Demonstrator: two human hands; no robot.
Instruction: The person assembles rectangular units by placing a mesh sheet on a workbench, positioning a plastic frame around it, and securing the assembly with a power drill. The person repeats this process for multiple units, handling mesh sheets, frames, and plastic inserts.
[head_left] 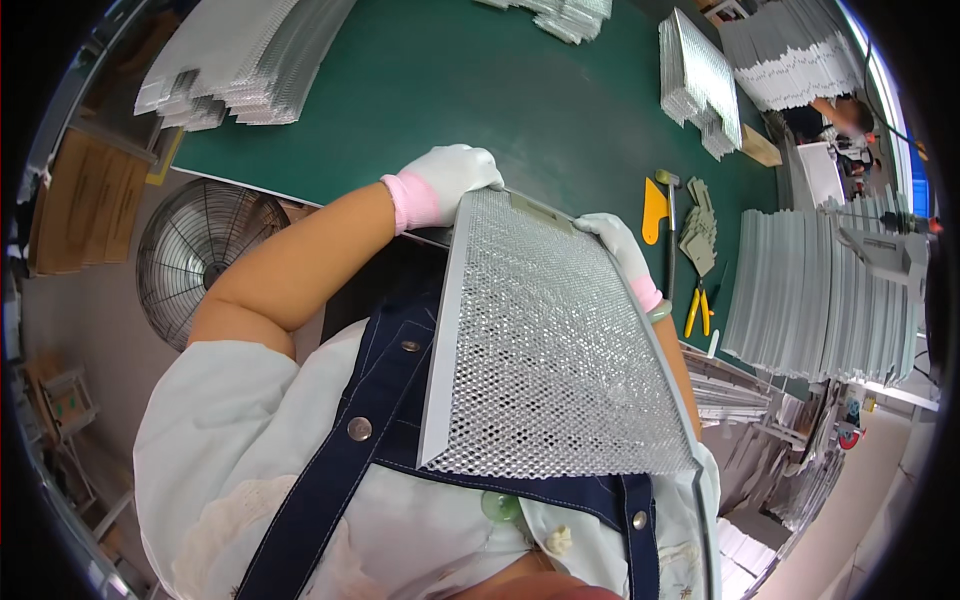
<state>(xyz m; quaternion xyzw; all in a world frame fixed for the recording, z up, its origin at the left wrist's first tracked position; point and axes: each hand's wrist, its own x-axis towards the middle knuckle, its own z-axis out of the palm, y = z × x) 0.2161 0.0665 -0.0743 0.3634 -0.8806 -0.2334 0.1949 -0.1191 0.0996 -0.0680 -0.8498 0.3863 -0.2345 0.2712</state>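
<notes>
A silver mesh filter panel [560, 350] leans up against my front, its far end by the table edge. A pale metal frame strip [447, 340] runs down its left side, and its near mesh edge shows no strip. On the far edge sits a small grey-green plate [540, 213]. My left hand [455, 175], in a white glove with a pink cuff, is closed at the panel's far left corner. My right hand [615, 242], gloved alike, grips the far right edge; some of its fingers are hidden by the panel.
Mesh sheet stacks [270, 60] lie on the green table [480, 90], with another stack [700, 75] far right. A yellow scraper [654, 212], a hammer [671, 230], grey-green plates [700, 235] and yellow-handled pliers [697, 310] lie right. Frame strips [810, 290] stand beyond; a fan [210, 255] stands left.
</notes>
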